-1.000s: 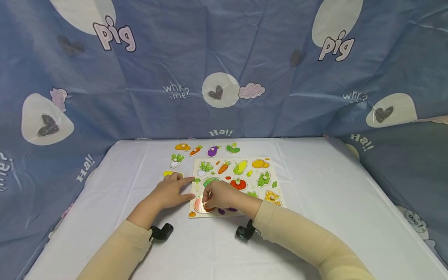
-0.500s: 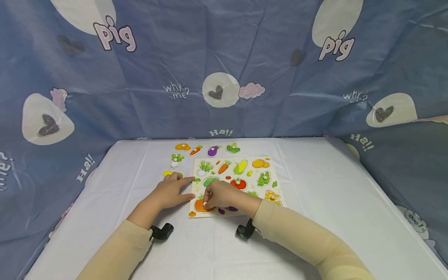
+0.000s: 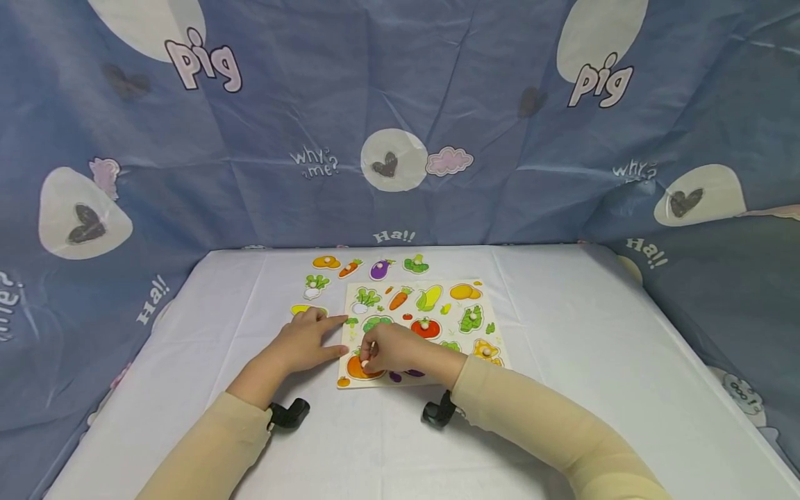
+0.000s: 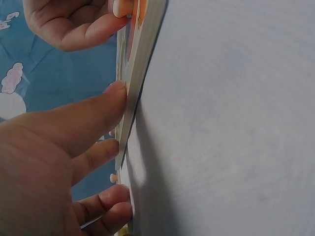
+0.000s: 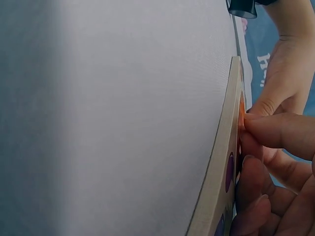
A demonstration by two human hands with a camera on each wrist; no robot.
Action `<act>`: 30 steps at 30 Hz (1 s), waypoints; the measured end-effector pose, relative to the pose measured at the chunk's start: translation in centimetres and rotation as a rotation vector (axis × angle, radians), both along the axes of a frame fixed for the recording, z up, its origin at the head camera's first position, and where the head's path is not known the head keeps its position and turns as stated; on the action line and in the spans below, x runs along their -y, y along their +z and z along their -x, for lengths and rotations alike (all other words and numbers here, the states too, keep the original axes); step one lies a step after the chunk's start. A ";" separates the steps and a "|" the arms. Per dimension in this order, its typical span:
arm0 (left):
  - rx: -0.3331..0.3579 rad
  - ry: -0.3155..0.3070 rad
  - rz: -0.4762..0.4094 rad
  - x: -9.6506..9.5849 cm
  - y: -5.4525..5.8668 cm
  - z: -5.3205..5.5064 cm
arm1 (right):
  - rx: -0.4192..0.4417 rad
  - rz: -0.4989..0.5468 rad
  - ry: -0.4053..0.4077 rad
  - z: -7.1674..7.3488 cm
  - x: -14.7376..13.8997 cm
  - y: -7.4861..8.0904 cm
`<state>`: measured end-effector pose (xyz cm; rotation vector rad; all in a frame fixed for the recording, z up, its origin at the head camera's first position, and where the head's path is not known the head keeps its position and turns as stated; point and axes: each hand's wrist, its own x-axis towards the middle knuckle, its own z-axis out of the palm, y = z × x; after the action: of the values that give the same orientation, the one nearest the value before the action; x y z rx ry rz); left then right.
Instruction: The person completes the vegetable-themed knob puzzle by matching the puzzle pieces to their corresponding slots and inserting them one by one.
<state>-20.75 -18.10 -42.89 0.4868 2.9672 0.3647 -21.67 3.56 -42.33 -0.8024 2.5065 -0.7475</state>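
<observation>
- A person's right hand [image 3: 395, 346] pinches the pale knob [image 4: 123, 8] of a pumpkin piece [image 3: 359, 370], thumb and fingers closed on it, at the near left corner of a vegetable puzzle board [image 3: 448, 326].
- The left hand [image 3: 306, 340] grips nothing; index finger and thumb reach out straight to touch the board's left edge.
- The head view alone lays out the loose pieces: potato piece [image 3: 326, 262], carrot piece [image 3: 348, 270], eggplant piece [image 3: 378, 272] and broccoli piece [image 3: 412, 267] in a row beyond the board, a radish piece [image 3: 312, 294] to its left, and a yellow piece [image 3: 305, 309] partly hidden by the left hand.
- Also from the head view, a knobbed tomato piece [image 3: 427, 331] rests on the board; the right arm covers part of the picture-printed surface.
- The left wrist view brings the pumpkin's knob up close between the fingertips, and shows the left hand's other fingers bent, near the white-covered worktop [image 4: 236, 123].
- The right wrist view reveals the board's pale near side, with the left hand behind the pinching fingers; whether the pumpkin piece lies fully flush cannot be told.
</observation>
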 end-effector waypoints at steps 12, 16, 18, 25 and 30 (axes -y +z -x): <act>0.000 0.004 0.003 0.0 -0.1 0.0 | 0.041 0.022 -0.011 0.1 -0.1 -0.2; 0.001 0.003 -0.001 -0.1 0.0 0.0 | 0.045 0.024 -0.015 0.1 -0.1 -0.2; -0.001 0.002 0.000 -0.1 -0.1 0.0 | 0.050 0.025 -0.018 0.0 -0.2 -0.2; -0.003 0.000 0.003 -0.1 -0.3 0.0 | 0.064 0.045 -0.016 0.0 -0.6 -0.1; -0.012 -0.002 0.011 -0.1 -0.2 0.1 | 0.052 0.074 0.010 0.3 -1.6 0.6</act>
<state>-20.83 -18.05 -43.10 0.4929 2.9783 0.3457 -21.97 5.13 -41.71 -0.8099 2.4391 -0.8512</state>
